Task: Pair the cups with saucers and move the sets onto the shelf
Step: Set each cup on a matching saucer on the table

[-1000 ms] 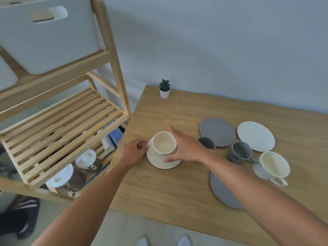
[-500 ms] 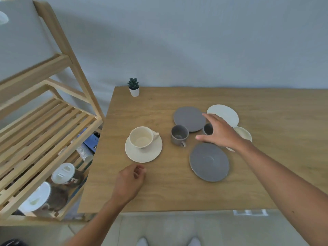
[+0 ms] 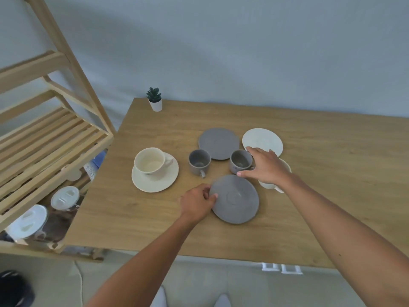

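Head view: two grey cups [image 3: 199, 161], two cream; two grey saucers [image 3: 234, 199], two cream. Right hand [image 3: 266, 167] grips grey cup [image 3: 240, 161]; left hand [image 3: 197, 203] pinches saucer rim.

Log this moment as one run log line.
left hand: touching near grey saucer edge | right hand: around grey cup | cream cup: on cream saucer | shelf: no sets

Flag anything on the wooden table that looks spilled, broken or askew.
Nothing stands out. The cream cup sits upright on its cream saucer, both grey cups stand upright, and the loose saucers lie flat. A second cream cup is mostly hidden by the right hand.
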Demonstrator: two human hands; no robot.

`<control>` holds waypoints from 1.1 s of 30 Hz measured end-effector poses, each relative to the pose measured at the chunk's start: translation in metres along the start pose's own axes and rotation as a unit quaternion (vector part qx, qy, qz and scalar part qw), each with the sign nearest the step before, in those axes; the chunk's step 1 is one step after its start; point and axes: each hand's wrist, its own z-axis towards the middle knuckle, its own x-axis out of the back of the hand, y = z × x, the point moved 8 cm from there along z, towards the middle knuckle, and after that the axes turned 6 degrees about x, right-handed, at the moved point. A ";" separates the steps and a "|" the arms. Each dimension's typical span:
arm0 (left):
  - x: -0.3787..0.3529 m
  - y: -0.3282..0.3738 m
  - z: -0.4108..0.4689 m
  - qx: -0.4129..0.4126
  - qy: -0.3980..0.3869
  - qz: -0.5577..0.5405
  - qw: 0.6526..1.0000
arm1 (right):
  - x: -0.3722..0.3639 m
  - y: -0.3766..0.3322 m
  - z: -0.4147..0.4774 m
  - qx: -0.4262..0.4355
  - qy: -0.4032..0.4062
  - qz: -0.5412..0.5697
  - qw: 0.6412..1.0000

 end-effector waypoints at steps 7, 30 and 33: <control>-0.002 -0.008 0.010 0.047 0.019 -0.027 0.998 | 0.000 -0.003 0.010 0.036 0.045 0.009 0.998; 0.003 -0.012 0.011 0.026 0.004 -0.074 0.997 | -0.027 -0.048 -0.061 0.087 0.001 0.023 0.996; 0.004 -0.010 0.010 0.018 0.002 -0.073 0.997 | -0.027 -0.050 -0.063 0.086 -0.006 0.026 0.996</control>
